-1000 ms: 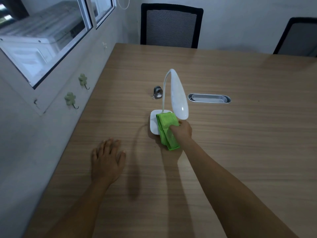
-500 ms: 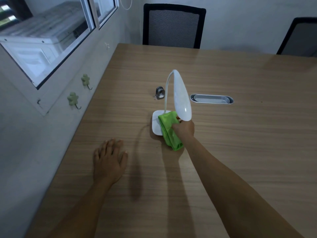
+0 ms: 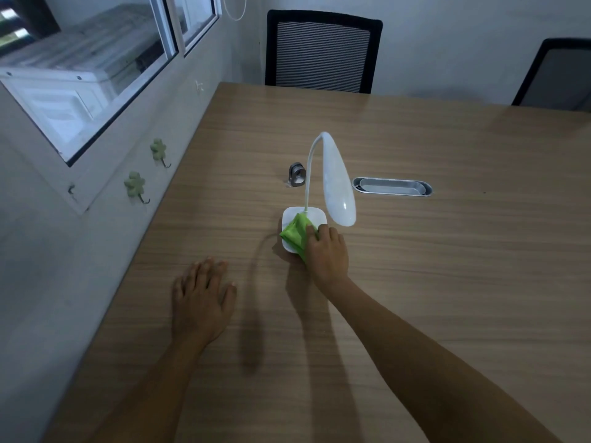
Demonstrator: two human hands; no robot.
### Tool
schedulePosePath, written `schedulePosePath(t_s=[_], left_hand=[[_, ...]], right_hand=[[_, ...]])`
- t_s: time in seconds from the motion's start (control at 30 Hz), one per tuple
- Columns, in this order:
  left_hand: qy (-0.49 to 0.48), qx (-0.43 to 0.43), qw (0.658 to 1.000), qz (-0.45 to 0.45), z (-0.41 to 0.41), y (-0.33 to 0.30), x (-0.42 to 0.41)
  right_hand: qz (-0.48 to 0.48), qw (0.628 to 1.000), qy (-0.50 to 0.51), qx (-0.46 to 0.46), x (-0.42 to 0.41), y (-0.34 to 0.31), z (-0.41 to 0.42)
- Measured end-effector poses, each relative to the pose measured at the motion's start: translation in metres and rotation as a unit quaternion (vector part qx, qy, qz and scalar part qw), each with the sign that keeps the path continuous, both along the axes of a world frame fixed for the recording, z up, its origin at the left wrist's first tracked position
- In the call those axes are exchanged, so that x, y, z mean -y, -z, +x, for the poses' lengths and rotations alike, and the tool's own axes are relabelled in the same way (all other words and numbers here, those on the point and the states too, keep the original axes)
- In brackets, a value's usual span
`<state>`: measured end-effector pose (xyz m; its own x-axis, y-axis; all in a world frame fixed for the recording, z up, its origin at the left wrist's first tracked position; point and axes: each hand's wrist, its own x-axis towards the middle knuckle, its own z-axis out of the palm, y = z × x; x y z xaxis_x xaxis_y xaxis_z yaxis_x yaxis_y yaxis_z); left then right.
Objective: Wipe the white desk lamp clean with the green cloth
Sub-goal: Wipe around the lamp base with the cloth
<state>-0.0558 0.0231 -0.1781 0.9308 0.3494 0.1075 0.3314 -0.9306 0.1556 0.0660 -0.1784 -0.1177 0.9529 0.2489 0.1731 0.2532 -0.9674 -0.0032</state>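
The white desk lamp (image 3: 338,183) stands on the wooden table (image 3: 447,282), its thin neck arching up from a square white base (image 3: 292,219) and its long head drooping forward. The green cloth (image 3: 295,233) lies bunched on the base, pressed down by my right hand (image 3: 326,254), whose fingers grip its near side just below the lamp head. My left hand (image 3: 201,298) rests flat on the table to the left of the lamp, fingers spread, holding nothing.
A small metal clip-like object (image 3: 296,179) stands behind the lamp. A metal cable tray (image 3: 391,187) is set into the table to the right. Two black chairs (image 3: 323,52) stand at the far edge. The wall with green hooks (image 3: 136,185) and a window runs along the left.
My right hand has slid the cloth leftward and toward me across the lamp base, bunching it up. My left hand has stayed flat on the table.
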Motion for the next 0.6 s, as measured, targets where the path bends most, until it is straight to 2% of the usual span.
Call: schedulePosePath(t_s=[0.2,0.47,0.6], left_hand=[[-0.002,0.001,1.0,-0.009,0.0,-0.001,0.0],[-0.002,0.003,1.0,-0.004,0.0,0.001,0.0],[-0.003,0.005,1.0,-0.004,-0.001,0.001,0.0]], right_hand=[[-0.014,0.998,-0.003,-0.056,0.013,0.005,-0.009],[-0.013,1.0,-0.01,-0.009,0.015,0.009,-0.012],[0.061,0.997,-0.04,-0.027,0.011,0.001,-0.002]])
